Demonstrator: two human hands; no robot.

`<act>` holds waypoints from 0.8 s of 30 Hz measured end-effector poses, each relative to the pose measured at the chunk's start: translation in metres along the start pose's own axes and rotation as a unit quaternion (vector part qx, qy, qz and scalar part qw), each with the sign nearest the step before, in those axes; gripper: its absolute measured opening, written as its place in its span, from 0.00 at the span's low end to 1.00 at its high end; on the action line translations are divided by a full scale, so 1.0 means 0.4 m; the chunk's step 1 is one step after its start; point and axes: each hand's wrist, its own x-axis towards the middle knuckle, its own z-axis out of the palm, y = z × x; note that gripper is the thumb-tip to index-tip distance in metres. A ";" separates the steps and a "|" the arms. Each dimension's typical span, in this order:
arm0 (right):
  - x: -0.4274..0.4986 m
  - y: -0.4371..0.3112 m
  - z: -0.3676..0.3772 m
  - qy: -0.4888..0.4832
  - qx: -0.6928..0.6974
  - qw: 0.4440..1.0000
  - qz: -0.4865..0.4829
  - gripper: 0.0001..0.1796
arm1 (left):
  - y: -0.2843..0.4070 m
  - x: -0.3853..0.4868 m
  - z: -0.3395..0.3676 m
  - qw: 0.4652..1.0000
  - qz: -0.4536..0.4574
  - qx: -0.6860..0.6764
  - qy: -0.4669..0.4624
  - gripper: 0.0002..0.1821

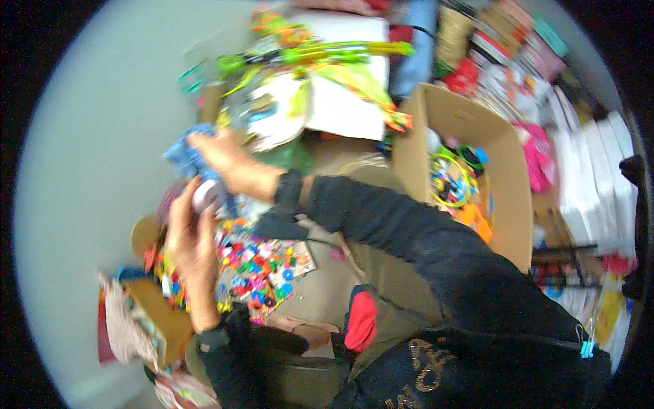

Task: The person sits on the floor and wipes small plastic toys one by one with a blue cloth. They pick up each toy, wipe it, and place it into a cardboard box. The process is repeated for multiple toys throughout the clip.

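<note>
My left hand (193,245) holds a small pale pink-and-white round object (207,195) between thumb and fingers; blur hides what it is. Just above it, my right hand (225,153) grips a crumpled blue cloth (186,156), part of which hangs down behind the round object. Many small multicoloured plastic pieces and beads (255,271) lie spread on the floor below and to the right of my left hand.
A cardboard box (475,120) with mixed toys stands at right. A green and orange toy (327,51) lies over white sheets (347,107) at top. A red and black item (361,319) is near my body. Another box (161,317) sits lower left, beside the pale wall.
</note>
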 end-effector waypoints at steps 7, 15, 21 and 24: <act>0.084 0.050 0.068 0.031 0.111 0.993 0.030 0.21 | 0.225 0.086 0.093 0.982 -0.142 -0.125 0.025 0.19; 0.133 -0.021 0.098 -0.048 0.229 0.971 0.042 0.17 | 0.477 0.244 0.430 0.922 -0.042 -0.038 -0.383 0.13; 0.136 -0.117 0.029 -0.065 0.265 0.962 0.024 0.15 | 0.490 0.249 0.772 0.715 0.044 -0.021 -0.698 0.18; 0.135 -0.151 -0.006 -0.069 0.278 0.958 0.015 0.14 | 0.478 0.202 0.905 0.639 -0.016 0.028 -0.768 0.21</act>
